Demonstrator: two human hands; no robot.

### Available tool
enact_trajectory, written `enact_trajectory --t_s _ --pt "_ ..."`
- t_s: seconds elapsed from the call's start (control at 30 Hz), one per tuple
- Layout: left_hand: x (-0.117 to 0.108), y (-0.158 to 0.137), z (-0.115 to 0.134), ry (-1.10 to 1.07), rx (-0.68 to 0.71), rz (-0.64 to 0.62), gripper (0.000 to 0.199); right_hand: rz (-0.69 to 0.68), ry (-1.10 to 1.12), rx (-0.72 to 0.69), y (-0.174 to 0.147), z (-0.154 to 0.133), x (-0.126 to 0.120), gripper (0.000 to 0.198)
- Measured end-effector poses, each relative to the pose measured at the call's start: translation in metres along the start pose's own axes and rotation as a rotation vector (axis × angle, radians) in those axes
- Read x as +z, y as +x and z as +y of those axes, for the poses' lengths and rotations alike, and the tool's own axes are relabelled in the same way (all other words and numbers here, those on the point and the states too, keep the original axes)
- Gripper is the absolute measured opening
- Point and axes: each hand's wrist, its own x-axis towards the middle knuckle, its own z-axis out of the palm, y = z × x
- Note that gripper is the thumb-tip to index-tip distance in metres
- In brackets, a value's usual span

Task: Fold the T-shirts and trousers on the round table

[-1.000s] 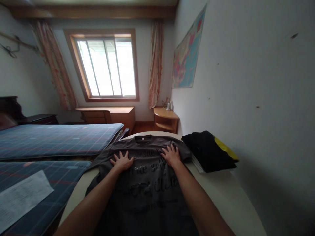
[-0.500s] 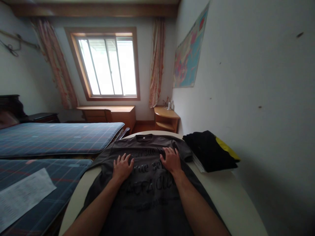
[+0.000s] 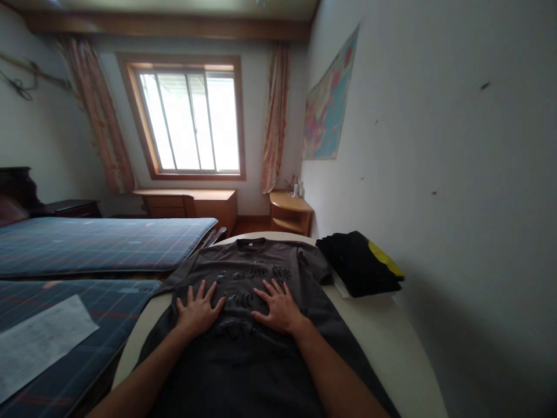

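A dark grey T-shirt (image 3: 243, 371) with raised black lettering lies spread out, its collar at the far end and its sleeves out to both sides. My left hand (image 3: 199, 309) rests flat on the left of its chest, fingers apart. On the right of the chest my right hand (image 3: 279, 307) lies palm down, fingers spread over part of the print. Neither hand grips the cloth. Under the shirt is a pale, round-edged table (image 3: 369, 342). The shirt's near end runs out of view at the bottom.
A stack of folded black and yellow clothes (image 3: 361, 264) sits at the table's right, near the white wall (image 3: 478, 244). Two beds with blue plaid mattresses (image 3: 104, 247) stand left, the nearer bearing a printed paper sheet (image 3: 47, 342). A desk (image 3: 213, 203) and corner shelf (image 3: 290, 202) stand beyond.
Both hands have slid toward me over the shirt, the right one also leftward, and their fingers are spread wider. More of the upper print shows. The view has shifted slightly.
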Motion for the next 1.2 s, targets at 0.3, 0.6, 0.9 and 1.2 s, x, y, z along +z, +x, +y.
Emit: enact_trajectory --t_s 0.3,0.6,0.9,1.2 --pt "-0.020 0.036 0.052 -0.074 -0.070 -0.137 0.077 0.003 0.064 0.016 0.005 -0.001 -0.002 0.066" --pt "0.004 0.041 0.103 -0.102 0.041 0.083 0.063 0.429 0.041 0.205 0.015 0.024 -0.023 0.029" --pt "0.006 0.040 0.099 -0.081 0.080 0.111 0.065 0.403 -0.218 0.913 -0.018 0.084 -0.077 0.049" --pt "0.011 0.038 0.100 -0.100 0.139 0.129 0.066 0.579 -0.265 0.617 -0.005 0.101 -0.071 0.051"
